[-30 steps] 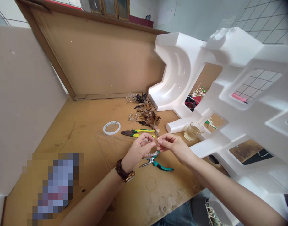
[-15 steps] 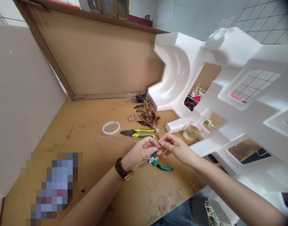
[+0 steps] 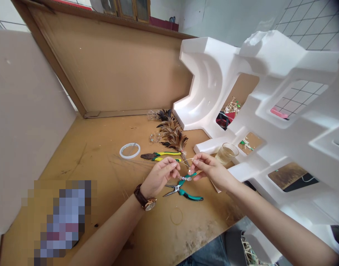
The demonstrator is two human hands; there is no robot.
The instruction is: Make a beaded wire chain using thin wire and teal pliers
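My left hand [image 3: 165,171], with a brown-strapped watch on its wrist, pinches one side of a small beaded wire loop. Clear and bluish beads [image 3: 186,178] hang along the loop's lower side, and a thin pale wire arches over the top. My right hand [image 3: 206,168] has its fingers closed on the loop's other side. Just beneath the hands lie teal-handled needle-nose pliers [image 3: 190,194], jaws pointing left. Behind them are yellow-green pliers [image 3: 160,156] and a bundle of brown feathers [image 3: 172,133] whose stems reach down between my hands.
A white ring [image 3: 129,150] and loose thin wires lie left of the hands. A glass of liquid [image 3: 226,153] stands at the right, beside a large white foam piece [image 3: 208,85]. Nearer me lies a thin yellowish ring [image 3: 176,215]. Cardboard [image 3: 116,66] walls the back.
My hands have moved slightly apart. The loop between them has opened out, and its beads hang visibly between the fingers. The view has shifted slightly.
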